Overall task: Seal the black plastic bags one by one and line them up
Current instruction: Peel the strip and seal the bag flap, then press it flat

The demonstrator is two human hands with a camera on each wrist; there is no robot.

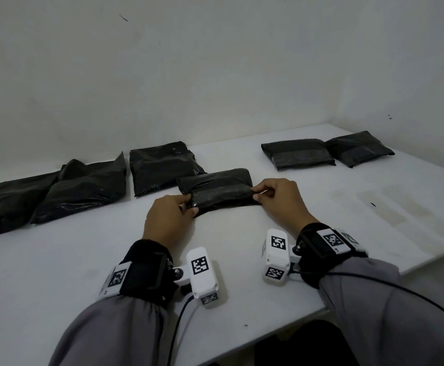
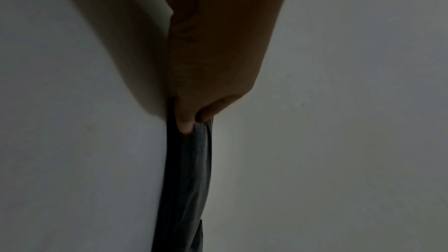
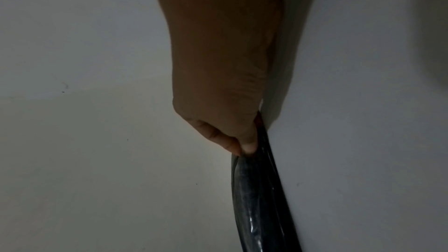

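At frame centre, on the white surface (image 1: pixel 242 260), lies the flat black plastic bag (image 1: pixel 215 180). Our left hand (image 1: pixel 166 220) and right hand (image 1: pixel 281 199) pinch its flap ends. We judge the seal best made by keeping the flap taut and pressing evenly, without wrinkles.

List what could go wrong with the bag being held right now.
1. Both hands, left and right, pinch only the flap ends of the bag, so the middle may wrinkle and seal unevenly.
2. A slit gapes at the upper left of the flap; pressing down now could leave that corner unsealed.
3. The neighbouring bag lies close and may get nudged.
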